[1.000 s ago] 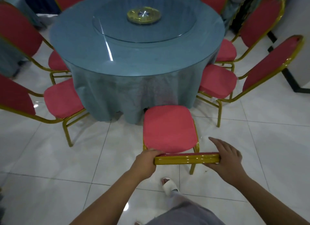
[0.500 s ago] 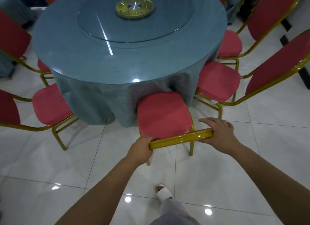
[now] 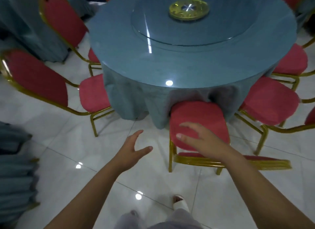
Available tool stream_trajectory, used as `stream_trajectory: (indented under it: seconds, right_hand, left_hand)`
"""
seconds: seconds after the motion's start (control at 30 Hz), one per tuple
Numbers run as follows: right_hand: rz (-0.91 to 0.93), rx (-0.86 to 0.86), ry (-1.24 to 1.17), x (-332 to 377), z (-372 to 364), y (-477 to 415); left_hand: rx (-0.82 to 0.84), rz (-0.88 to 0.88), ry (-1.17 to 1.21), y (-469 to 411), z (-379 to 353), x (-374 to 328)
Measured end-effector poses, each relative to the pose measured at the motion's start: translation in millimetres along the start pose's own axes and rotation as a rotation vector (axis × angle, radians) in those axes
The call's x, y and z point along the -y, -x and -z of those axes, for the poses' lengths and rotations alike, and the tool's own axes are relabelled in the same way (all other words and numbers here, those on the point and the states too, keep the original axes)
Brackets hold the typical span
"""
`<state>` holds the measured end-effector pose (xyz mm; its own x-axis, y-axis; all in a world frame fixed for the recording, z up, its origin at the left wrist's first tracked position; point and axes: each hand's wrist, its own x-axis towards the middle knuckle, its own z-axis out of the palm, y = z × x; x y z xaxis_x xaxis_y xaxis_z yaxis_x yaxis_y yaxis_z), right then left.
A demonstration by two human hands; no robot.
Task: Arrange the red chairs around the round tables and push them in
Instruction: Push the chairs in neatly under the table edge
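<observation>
Both hands released, fingers spread, holding nothing; left hand over the floor, right hand above the chair; chair's seat front sits under the cloth of the table. Risk: another shove could snag and drag the cloth; left chair looks less tucked, so spacing may end uneven. Versus 0.5 s ago: both hands gripped the backrest; now off; chair further in.
</observation>
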<state>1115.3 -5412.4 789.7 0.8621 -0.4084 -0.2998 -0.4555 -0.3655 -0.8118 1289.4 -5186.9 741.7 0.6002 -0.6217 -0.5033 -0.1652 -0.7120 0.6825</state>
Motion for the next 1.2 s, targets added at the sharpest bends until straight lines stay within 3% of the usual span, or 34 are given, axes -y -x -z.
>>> stream_trajectory:
  seconds: [0.43,0.63,0.93,1.2]
  right_hand:
    - [0.05,0.194,0.117,172.4,-240.0,-136.0]
    - [0.014,0.168,0.064,245.9,-331.7,-188.0]
    - [0.007,0.23,0.102,314.4,-426.2,-310.6]
    - [0.011,0.152,-0.252,425.1,-501.2,-498.5]
  left_hand:
    - [-0.34,0.102,0.124,43.1,256.7,201.2]
    - [-0.469,0.164,0.205,59.6,357.7,291.3]
    - [-0.483,0.226,0.281,17.2,455.0,372.7]
    - [-0.444,0.259,0.151,-54.7,591.1,410.2]
